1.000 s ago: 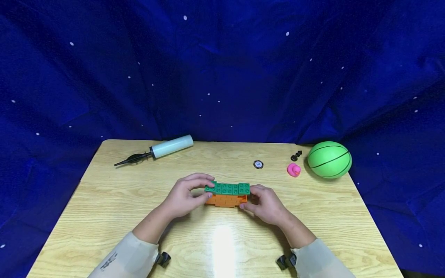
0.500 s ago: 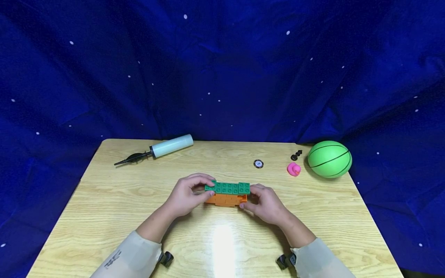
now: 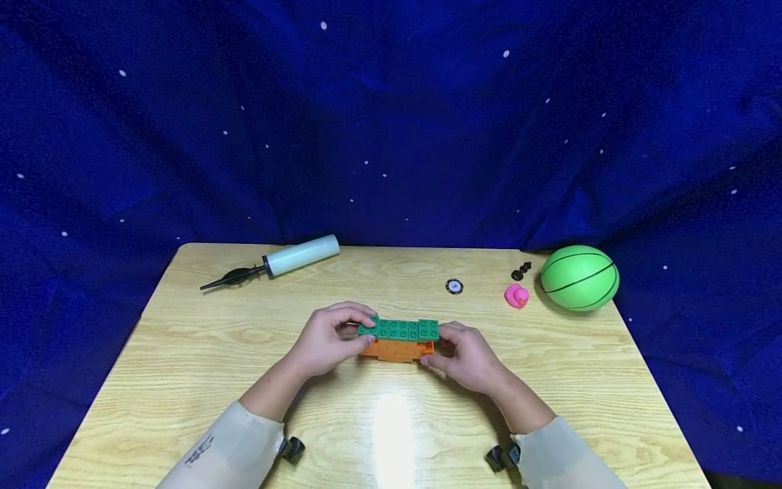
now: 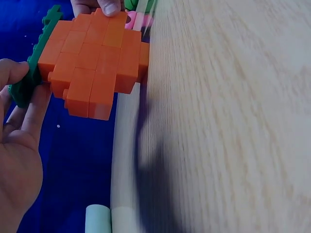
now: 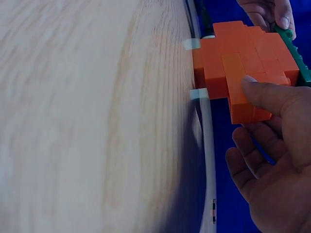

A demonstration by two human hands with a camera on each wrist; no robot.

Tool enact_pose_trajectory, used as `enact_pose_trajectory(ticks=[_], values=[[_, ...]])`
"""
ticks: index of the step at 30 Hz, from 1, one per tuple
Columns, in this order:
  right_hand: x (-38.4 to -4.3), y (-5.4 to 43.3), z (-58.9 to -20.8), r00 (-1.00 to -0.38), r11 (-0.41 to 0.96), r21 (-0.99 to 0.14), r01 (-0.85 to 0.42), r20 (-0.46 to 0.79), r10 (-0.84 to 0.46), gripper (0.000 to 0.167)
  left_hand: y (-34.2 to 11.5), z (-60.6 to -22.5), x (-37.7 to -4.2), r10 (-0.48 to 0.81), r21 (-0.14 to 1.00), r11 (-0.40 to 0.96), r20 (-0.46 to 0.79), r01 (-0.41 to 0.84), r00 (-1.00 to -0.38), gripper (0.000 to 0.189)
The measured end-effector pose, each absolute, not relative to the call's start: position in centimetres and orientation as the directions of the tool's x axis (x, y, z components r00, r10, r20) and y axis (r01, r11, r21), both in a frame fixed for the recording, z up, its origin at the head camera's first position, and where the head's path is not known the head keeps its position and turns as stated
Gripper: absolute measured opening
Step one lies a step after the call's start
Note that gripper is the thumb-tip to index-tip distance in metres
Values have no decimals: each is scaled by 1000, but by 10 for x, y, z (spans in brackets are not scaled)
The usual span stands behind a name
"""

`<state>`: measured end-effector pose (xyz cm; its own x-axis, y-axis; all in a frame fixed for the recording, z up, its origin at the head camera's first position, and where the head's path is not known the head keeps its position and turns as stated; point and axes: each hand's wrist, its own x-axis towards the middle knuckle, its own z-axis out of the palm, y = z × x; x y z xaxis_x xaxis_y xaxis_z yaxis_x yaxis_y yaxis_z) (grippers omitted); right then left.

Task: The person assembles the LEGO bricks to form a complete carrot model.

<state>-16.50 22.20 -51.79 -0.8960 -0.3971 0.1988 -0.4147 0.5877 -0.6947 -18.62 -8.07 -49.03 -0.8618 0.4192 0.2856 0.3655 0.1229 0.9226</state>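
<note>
A stepped block of orange toy building bricks point(image 3: 397, 351) stands in the middle of the table, topped by a long green brick strip point(image 3: 400, 331) with studs facing up. My left hand point(image 3: 330, 341) pinches the strip's left end between thumb and fingers; the left wrist view shows that end of the green strip point(image 4: 33, 73) jutting past the orange bricks point(image 4: 87, 58). On the other side, my right hand point(image 3: 472, 360) grips the orange block's right end. In the right wrist view its thumb lies on the front face of the orange bricks point(image 5: 248, 58), with the fingers behind and below.
Toward the back left lies a pale blue hand pump point(image 3: 302, 256) with a black nozzle. A poker chip point(image 3: 454, 286), a pink rubber duck point(image 3: 516, 296), a small black piece point(image 3: 520, 271) and a green ball point(image 3: 580, 278) are at the back right. A blue curtain point(image 3: 391, 122) hangs behind.
My left fingers have shifted slightly on the green strip's left end. Otherwise both hands and the bricks keep their places.
</note>
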Motion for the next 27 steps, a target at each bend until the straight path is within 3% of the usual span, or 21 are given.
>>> enact_pose_trajectory(ticks=[22, 27], values=[[-166, 222, -518, -899, 581, -702, -411, 204, -388, 20, -76, -489, -187, 413, 929, 135, 262, 343, -872, 22], [-165, 221, -518, -899, 582, -702, -410, 204, -387, 22, -78, -490, -184, 411, 951, 106, 224, 290, -884, 26]])
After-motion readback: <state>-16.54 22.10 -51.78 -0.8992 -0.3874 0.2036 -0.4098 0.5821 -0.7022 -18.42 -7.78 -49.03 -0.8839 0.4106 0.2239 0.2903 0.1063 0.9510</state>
